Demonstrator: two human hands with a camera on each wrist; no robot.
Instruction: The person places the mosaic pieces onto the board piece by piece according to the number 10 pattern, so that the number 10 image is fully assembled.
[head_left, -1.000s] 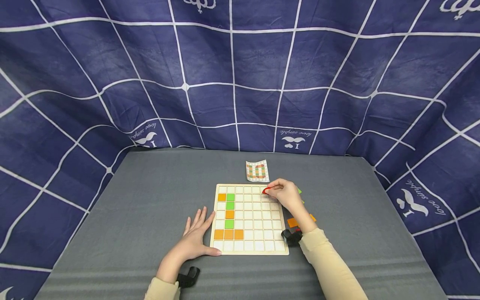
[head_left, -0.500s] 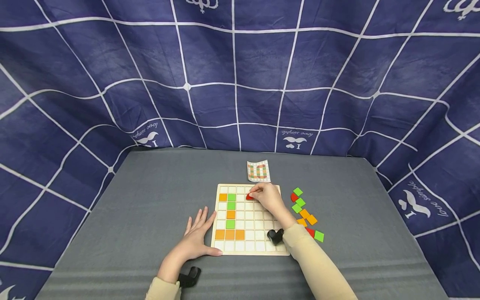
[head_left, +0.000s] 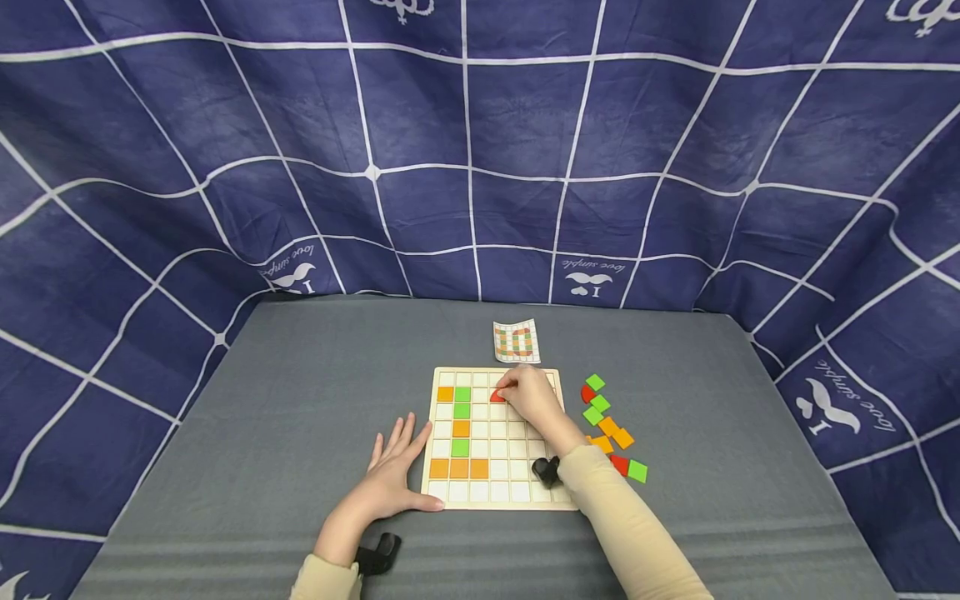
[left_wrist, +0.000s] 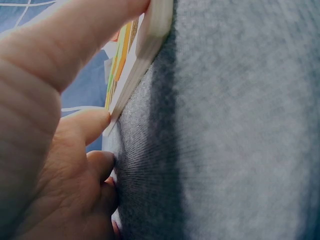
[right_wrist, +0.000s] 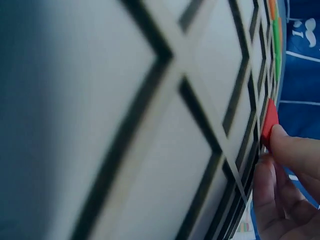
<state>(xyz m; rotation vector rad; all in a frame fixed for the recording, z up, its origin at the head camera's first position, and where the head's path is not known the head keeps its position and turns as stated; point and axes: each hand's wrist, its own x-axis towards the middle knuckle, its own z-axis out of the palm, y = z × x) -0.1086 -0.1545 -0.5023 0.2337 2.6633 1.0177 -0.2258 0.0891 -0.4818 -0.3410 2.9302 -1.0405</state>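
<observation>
A wooden grid board [head_left: 502,506] with white square cells lies on the grey table. Several orange and green square tiles fill cells on its left side, such as the green tile [head_left: 460,448]. My right hand [head_left: 534,400] is over the board's upper middle and pinches a red tile [head_left: 497,396] with a curved edge. In the right wrist view that red tile [right_wrist: 270,122] sits at the board surface, under the thumb and fingers. My left hand [head_left: 386,483] lies beside the board's left edge, fingers spread, its thumb touching the front left corner.
A small pattern card [head_left: 516,342] lies just behind the board. To the right are several loose tiles, among them a green tile [head_left: 637,472], a red tile [head_left: 588,394] and an orange tile [head_left: 622,438]. A blue curtain [head_left: 517,208] hangs behind the table.
My right hand has moved left across the board with the red tile, from the upper right cells to the upper middle, then stayed nearly still. The left hand has not moved.
</observation>
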